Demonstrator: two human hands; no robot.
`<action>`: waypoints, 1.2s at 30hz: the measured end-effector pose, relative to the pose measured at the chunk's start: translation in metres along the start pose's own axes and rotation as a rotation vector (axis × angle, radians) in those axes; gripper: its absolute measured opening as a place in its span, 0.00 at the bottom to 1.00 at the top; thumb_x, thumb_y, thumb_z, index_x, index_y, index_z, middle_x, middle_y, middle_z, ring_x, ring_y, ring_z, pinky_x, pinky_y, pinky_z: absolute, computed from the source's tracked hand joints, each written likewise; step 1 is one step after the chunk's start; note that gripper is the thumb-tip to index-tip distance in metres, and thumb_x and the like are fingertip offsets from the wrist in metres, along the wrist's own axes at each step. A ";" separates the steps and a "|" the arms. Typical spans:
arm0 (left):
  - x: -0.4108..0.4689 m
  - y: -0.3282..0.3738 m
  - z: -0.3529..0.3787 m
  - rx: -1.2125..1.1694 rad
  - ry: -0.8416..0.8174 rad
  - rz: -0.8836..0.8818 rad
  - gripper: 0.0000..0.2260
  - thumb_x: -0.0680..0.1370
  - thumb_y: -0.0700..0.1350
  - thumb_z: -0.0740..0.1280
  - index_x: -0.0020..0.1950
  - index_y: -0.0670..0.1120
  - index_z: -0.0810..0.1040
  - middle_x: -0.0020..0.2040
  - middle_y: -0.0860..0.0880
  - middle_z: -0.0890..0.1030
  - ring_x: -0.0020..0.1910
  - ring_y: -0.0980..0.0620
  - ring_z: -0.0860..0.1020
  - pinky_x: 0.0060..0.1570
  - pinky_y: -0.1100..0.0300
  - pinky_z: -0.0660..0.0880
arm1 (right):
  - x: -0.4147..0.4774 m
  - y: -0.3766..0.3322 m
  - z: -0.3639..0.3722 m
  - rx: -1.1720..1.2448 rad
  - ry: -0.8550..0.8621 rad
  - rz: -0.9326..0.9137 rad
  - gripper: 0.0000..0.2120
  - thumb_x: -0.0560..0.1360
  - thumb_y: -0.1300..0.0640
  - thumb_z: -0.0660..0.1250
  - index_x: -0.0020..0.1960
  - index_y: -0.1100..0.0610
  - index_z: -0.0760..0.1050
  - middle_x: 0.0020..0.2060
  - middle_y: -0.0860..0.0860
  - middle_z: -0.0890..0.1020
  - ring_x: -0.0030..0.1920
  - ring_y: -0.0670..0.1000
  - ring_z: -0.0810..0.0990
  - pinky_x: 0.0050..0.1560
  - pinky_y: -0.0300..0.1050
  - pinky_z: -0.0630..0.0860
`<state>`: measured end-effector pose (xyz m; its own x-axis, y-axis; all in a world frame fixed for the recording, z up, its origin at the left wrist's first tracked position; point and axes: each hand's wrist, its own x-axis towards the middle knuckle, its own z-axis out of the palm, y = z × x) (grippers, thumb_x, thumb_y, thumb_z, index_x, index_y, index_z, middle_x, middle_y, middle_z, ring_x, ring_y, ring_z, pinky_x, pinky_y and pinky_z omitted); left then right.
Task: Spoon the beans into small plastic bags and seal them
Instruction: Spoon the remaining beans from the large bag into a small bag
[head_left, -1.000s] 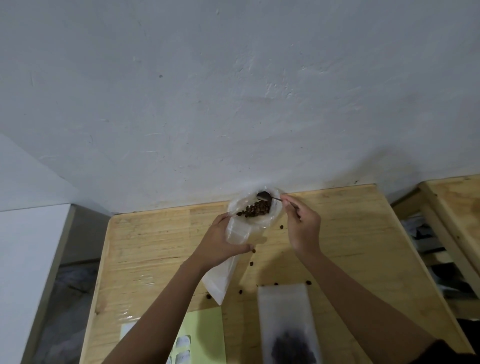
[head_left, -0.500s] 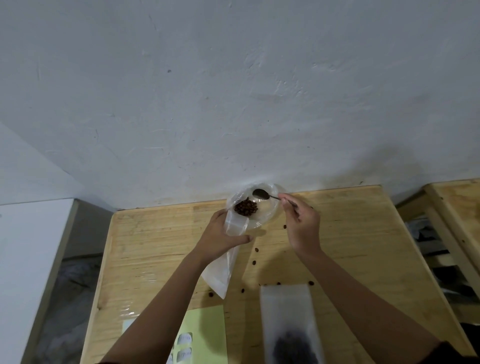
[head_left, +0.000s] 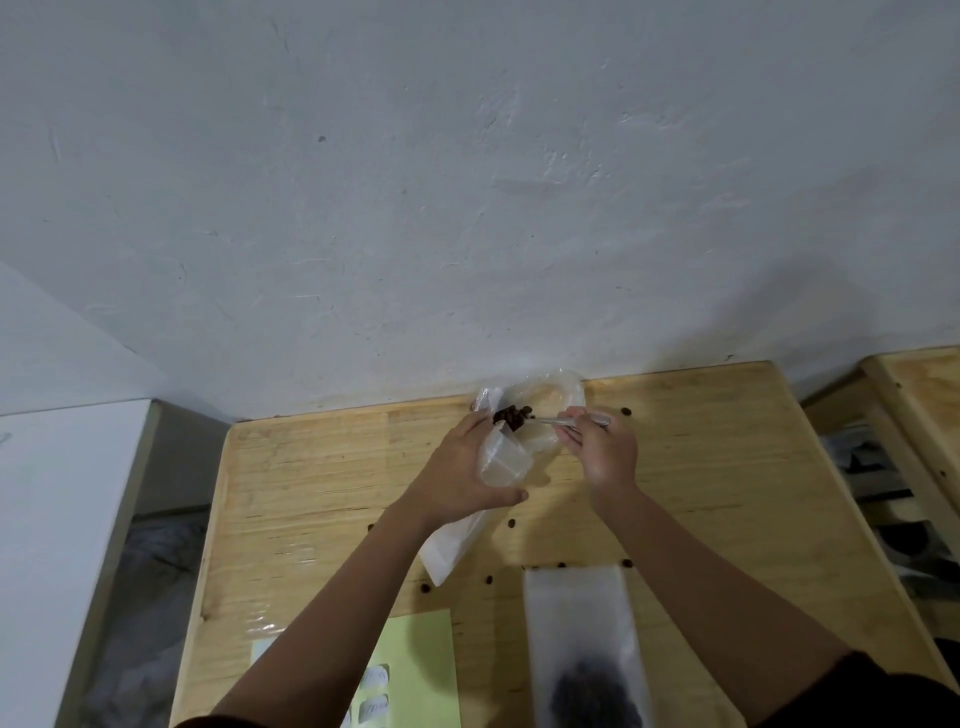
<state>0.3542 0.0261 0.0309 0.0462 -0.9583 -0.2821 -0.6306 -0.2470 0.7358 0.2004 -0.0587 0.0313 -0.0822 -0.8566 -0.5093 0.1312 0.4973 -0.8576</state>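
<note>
The left grip (head_left: 457, 467) clasps the small bag (head_left: 506, 465); the right grip (head_left: 605, 452) pinches the spoon (head_left: 550, 421), its beans (head_left: 511, 415) heaped at the bag's mouth between both grips. Filling, I'd say; next, tip them in cleanly.

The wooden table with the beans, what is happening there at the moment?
A person is filling a small plastic bag with beans. The left hand holds it near its open mouth, and the right hand pinches a spoon loaded with the beans right at that mouth, in front of a clear bag by the wall. A second bag with beans inside lies flat near the person, and loose beans are scattered on the table.
</note>
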 end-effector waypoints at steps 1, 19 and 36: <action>0.000 -0.002 0.000 0.016 0.002 -0.006 0.46 0.66 0.58 0.76 0.77 0.48 0.55 0.77 0.52 0.52 0.75 0.56 0.51 0.72 0.61 0.51 | 0.001 -0.001 -0.001 0.024 0.012 0.020 0.05 0.76 0.68 0.63 0.50 0.66 0.76 0.47 0.62 0.81 0.50 0.58 0.82 0.48 0.41 0.81; 0.004 0.003 0.017 0.354 0.092 -0.097 0.52 0.68 0.65 0.70 0.77 0.42 0.45 0.78 0.47 0.46 0.75 0.46 0.53 0.70 0.48 0.57 | 0.003 -0.041 -0.045 -0.018 -0.100 -0.149 0.07 0.76 0.66 0.65 0.40 0.62 0.79 0.41 0.62 0.82 0.39 0.55 0.81 0.39 0.38 0.81; 0.002 0.004 0.014 0.355 0.114 0.022 0.49 0.69 0.63 0.70 0.77 0.45 0.46 0.78 0.51 0.46 0.75 0.50 0.52 0.70 0.52 0.56 | 0.001 -0.014 -0.032 -0.403 -0.022 -0.480 0.07 0.77 0.59 0.65 0.51 0.56 0.81 0.39 0.45 0.83 0.42 0.49 0.82 0.47 0.42 0.79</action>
<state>0.3407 0.0254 0.0249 0.1030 -0.9776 -0.1837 -0.8607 -0.1802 0.4761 0.1665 -0.0622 0.0406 -0.0184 -0.9978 -0.0629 -0.2988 0.0656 -0.9521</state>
